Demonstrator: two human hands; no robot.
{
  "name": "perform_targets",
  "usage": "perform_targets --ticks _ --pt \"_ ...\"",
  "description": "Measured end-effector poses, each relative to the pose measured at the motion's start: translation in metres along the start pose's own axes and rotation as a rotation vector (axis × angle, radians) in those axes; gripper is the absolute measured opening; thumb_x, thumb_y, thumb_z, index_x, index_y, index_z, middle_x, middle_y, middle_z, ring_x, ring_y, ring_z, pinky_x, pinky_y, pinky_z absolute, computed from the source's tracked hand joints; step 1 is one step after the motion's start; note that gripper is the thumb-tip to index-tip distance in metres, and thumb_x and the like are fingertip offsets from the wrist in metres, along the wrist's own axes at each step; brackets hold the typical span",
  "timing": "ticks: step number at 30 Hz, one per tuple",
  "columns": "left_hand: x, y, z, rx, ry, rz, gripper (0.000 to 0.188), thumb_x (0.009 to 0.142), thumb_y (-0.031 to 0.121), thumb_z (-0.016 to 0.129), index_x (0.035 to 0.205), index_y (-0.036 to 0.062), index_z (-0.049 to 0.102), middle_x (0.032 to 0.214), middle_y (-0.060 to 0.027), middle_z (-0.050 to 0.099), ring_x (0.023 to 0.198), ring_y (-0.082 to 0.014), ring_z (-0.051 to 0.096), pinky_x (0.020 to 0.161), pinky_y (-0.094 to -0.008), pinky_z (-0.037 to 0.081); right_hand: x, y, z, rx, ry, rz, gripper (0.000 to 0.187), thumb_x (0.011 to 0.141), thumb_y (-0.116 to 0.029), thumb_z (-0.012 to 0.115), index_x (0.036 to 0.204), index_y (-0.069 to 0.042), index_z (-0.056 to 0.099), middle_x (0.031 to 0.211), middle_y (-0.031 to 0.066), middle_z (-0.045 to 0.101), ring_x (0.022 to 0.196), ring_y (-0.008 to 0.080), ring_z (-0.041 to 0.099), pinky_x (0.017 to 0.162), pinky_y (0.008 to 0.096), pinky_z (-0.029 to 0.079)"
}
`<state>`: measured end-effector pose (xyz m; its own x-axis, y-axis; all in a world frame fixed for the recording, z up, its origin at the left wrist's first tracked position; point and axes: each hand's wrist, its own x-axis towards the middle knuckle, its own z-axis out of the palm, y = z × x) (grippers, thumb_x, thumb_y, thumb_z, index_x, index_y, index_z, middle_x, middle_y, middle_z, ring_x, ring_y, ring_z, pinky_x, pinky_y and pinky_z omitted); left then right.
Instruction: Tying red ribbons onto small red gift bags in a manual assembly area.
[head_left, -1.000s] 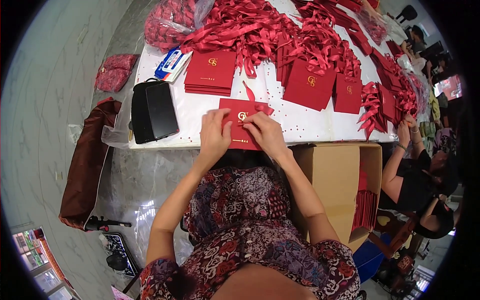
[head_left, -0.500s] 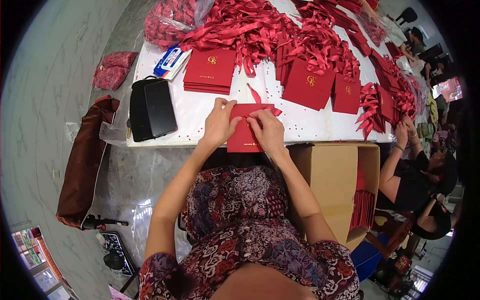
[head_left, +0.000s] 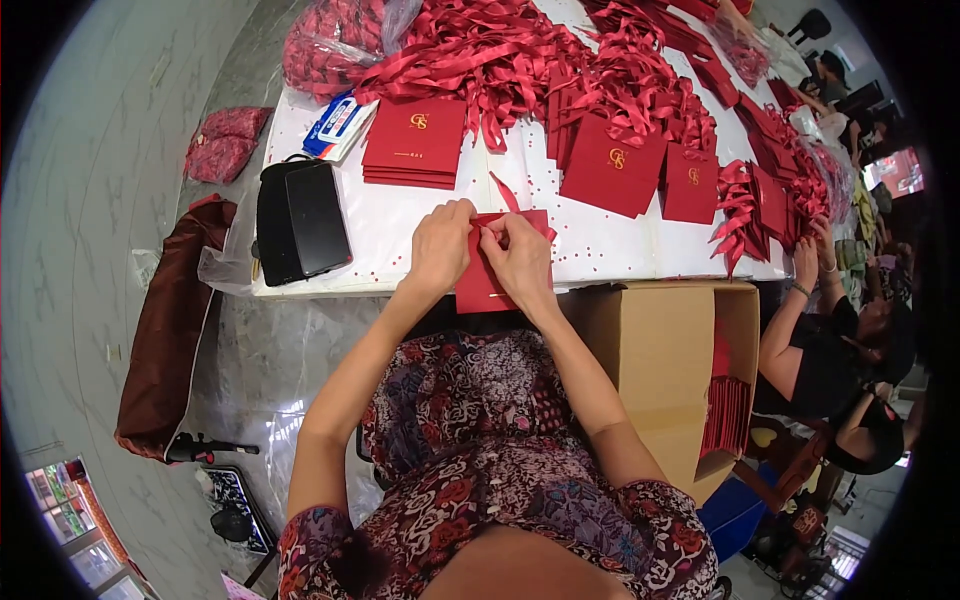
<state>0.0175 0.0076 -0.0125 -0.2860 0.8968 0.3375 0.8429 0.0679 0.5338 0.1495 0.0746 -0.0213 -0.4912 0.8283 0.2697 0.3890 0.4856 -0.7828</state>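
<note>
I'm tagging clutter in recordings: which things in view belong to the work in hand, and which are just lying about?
Likely part of the work:
flat red packet, partly covered by left hand and right hand
stacked red packets
pile of red ribbons
carton with red contents

Likely just lying about:
black phone
black pouch
blue-and-white package
long brown bag
</note>
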Motion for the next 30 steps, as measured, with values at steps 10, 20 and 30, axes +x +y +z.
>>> perform_targets --ticks 10,20,30 --pt "-0.002 0.009 0.002 -0.157 0.068 -0.126 0.01 0.089 0.009 0.061 0.096 0.0026 0.059 0.086 -0.0162 0.066 0.082 -0.0364 0.064 0.07 -0.0428 0.05 -0.002 -0.009 -0.009 -0.088 0.003 -0.155 0.016 0.083 -0.012 0.071 0.092 -0.002 0.062 0.087 0.0158 0.064 0.079 0.0357 0.064 0.068 0.0449 0.05" --pt "-0.002 0.016 -0.01 -0.246 -0.039 -0.125 0.018 0.081 0.015 0.073 0.092 0.0049 0.062 0.089 -0.0113 0.067 0.087 -0.0331 0.062 0.077 -0.0413 0.049 0.028 -0.02 -0.057 -0.259 -0.168 -0.226 0.016 0.088 -0.016 0.064 0.087 -0.002 0.071 0.09 0.0171 0.065 0.082 0.0366 0.061 0.076 0.0446 0.049" --pt "-0.005 0.021 -0.012 -0.209 0.054 0.279 0.013 0.079 0.006 0.072 0.09 0.0054 0.067 0.083 -0.0077 0.06 0.079 -0.0276 0.056 0.072 -0.0375 0.047 0.056 0.033 -0.057 0.406 -0.776 0.127 0.018 0.091 -0.014 0.065 0.095 0.0 0.075 0.085 0.0081 0.073 0.075 0.0122 0.064 0.071 0.0269 0.051"
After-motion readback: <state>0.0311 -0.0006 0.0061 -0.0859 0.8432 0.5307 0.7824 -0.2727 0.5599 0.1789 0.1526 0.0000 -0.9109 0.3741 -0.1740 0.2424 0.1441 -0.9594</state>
